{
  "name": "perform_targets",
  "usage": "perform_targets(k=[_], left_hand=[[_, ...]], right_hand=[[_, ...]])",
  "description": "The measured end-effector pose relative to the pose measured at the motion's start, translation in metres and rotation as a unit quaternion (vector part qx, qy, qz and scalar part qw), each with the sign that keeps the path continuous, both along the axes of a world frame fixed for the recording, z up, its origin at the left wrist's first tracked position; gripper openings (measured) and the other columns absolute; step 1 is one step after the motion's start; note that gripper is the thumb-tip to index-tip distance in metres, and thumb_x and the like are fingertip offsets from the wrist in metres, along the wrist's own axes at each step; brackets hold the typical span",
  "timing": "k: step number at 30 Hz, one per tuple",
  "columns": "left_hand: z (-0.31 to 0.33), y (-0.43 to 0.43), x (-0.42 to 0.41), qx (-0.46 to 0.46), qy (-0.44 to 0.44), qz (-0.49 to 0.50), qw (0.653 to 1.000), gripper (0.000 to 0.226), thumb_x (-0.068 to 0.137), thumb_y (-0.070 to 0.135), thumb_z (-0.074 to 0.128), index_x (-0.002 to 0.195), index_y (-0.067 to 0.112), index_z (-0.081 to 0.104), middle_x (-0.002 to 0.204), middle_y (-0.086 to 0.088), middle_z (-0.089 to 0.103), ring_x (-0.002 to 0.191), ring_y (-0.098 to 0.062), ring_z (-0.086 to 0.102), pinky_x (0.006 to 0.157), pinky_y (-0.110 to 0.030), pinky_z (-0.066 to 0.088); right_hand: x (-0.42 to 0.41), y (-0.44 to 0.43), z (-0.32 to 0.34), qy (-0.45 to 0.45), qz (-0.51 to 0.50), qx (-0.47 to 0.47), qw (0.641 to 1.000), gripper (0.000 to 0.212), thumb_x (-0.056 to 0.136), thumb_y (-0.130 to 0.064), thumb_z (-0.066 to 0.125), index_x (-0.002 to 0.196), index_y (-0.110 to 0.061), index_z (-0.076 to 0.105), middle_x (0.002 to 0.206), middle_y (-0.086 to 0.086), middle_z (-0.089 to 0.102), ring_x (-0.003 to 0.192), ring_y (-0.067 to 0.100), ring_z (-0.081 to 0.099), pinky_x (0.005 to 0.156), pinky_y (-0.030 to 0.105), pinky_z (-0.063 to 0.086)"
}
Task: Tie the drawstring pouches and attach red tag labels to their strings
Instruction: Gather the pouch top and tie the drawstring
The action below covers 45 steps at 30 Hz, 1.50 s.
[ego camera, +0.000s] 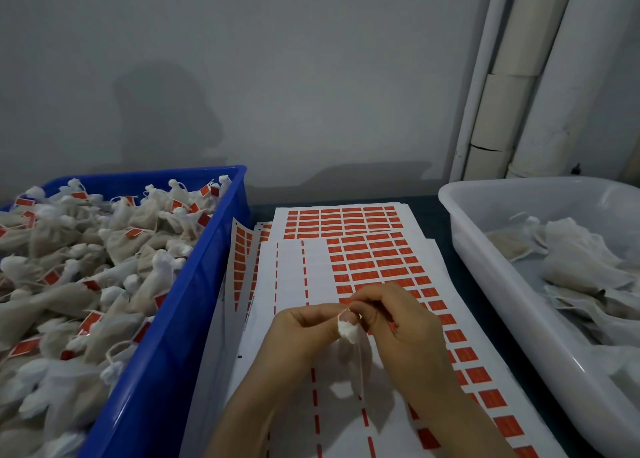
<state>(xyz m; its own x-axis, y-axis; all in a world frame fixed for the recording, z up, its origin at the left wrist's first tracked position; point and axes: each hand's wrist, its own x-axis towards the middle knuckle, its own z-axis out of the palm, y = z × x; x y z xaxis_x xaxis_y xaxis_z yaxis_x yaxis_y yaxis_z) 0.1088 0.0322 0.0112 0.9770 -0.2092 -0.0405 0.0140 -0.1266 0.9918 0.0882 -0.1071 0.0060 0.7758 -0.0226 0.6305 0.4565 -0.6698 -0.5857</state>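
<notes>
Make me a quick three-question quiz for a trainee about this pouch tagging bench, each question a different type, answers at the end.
1. True or false: the tied pouches in the blue crate already carry red tags.
2. Where do the flat, untagged pouches lie? A) in the blue crate B) in the white tub on the right C) on the floor
3. Fill in: above the label sheets, the left hand pinches the gathered neck of one pouch while the right hand pinches its ____.
Key: 1 true; 2 B; 3 string.
</notes>
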Motion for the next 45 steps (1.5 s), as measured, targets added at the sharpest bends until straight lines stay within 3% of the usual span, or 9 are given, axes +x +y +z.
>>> perform_targets(k=[8, 12, 15, 20, 23, 26, 31, 35, 45], left_hand=[[-0.007, -0.001, 0.003, 0.018, 0.007, 0.011, 1.0, 0.023, 0.088, 0.021, 0.056, 0.075, 0.028, 0.075, 0.078, 0.008, 0.074, 0.082, -0.013, 0.066, 0.064, -0.015, 0.05], [-0.009, -0.002, 0.004, 0.008, -0.003, 0.03, 1.0, 0.027, 0.093, 0.025, 0.046, 0.077, 0.029, 0.068, 0.08, 0.009, 0.071, 0.084, -0.014, 0.065, 0.065, -0.016, 0.05], [-0.01, -0.005, 0.002, -0.02, -0.006, 0.031, 0.999, 0.019, 0.091, 0.032, 0.046, 0.087, 0.028, 0.064, 0.092, 0.006, 0.069, 0.09, -0.017, 0.065, 0.074, -0.021, 0.054], [-0.01, -0.008, 0.002, -0.059, 0.002, 0.051, 0.997, 0.016, 0.09, 0.03, 0.049, 0.084, 0.028, 0.064, 0.09, 0.007, 0.07, 0.086, -0.018, 0.068, 0.076, -0.027, 0.058], [-0.007, -0.009, 0.002, -0.07, 0.005, 0.062, 0.996, 0.015, 0.092, 0.027, 0.048, 0.087, 0.025, 0.062, 0.097, -0.003, 0.068, 0.093, -0.026, 0.065, 0.087, -0.043, 0.055], [-0.006, -0.009, 0.003, -0.088, 0.0, 0.07, 0.994, 0.014, 0.092, 0.023, 0.047, 0.087, 0.025, 0.06, 0.093, -0.006, 0.065, 0.088, -0.027, 0.063, 0.087, -0.048, 0.055], [-0.007, -0.008, 0.002, -0.086, -0.024, 0.048, 0.995, 0.014, 0.088, 0.023, 0.054, 0.082, 0.032, 0.063, 0.08, 0.007, 0.072, 0.07, -0.015, 0.069, 0.057, -0.023, 0.056], [-0.008, -0.008, 0.001, -0.043, -0.046, 0.049, 0.997, 0.018, 0.086, 0.016, 0.059, 0.078, 0.031, 0.066, 0.073, 0.016, 0.072, 0.072, -0.004, 0.069, 0.053, -0.012, 0.052], [-0.005, -0.006, 0.0, 0.005, -0.058, 0.038, 0.998, 0.02, 0.085, 0.017, 0.061, 0.072, 0.03, 0.069, 0.074, 0.021, 0.071, 0.076, 0.007, 0.064, 0.05, -0.002, 0.046]], right_hand=[[0.001, 0.003, -0.001, 0.03, 0.012, 0.017, 0.999, 0.014, 0.078, -0.013, 0.064, 0.092, -0.009, 0.067, 0.086, 0.004, 0.071, 0.071, -0.01, 0.051, 0.069, -0.008, 0.037], [-0.001, 0.006, -0.002, 0.077, 0.019, 0.049, 0.996, 0.021, 0.08, -0.03, 0.058, 0.098, -0.02, 0.063, 0.09, -0.016, 0.06, 0.075, -0.007, 0.054, 0.069, -0.005, 0.039], [-0.001, 0.008, -0.003, 0.115, 0.026, 0.069, 0.991, 0.015, 0.083, -0.03, 0.055, 0.099, -0.031, 0.056, 0.092, -0.021, 0.056, 0.077, -0.003, 0.056, 0.069, -0.003, 0.039], [-0.003, 0.008, 0.0, 0.131, 0.046, 0.111, 0.984, 0.018, 0.087, -0.029, 0.049, 0.089, -0.047, 0.047, 0.084, -0.034, 0.053, 0.077, -0.014, 0.059, 0.063, -0.005, 0.04], [-0.001, 0.006, 0.002, 0.148, 0.061, 0.16, 0.974, 0.021, 0.088, -0.027, 0.049, 0.086, -0.048, 0.05, 0.076, -0.027, 0.061, 0.074, -0.011, 0.061, 0.059, -0.001, 0.044], [0.001, 0.004, 0.003, 0.164, 0.08, 0.201, 0.962, 0.021, 0.089, -0.025, 0.049, 0.087, -0.045, 0.055, 0.061, -0.014, 0.066, 0.063, 0.002, 0.066, 0.056, 0.006, 0.05], [0.003, 0.003, 0.004, 0.221, 0.087, 0.242, 0.941, 0.014, 0.084, -0.036, 0.051, 0.074, -0.037, 0.06, 0.049, -0.02, 0.064, 0.054, 0.001, 0.065, 0.047, 0.005, 0.046], [0.004, 0.003, 0.004, 0.249, 0.08, 0.243, 0.934, 0.02, 0.066, -0.053, 0.056, 0.066, -0.034, 0.061, 0.057, -0.02, 0.066, 0.05, 0.004, 0.063, 0.045, 0.007, 0.047], [0.005, -0.012, 0.008, 0.322, 0.132, 0.237, 0.907, 0.021, 0.081, -0.026, 0.061, 0.062, -0.029, 0.067, 0.053, -0.01, 0.064, 0.051, 0.006, 0.06, 0.055, 0.014, 0.052]])
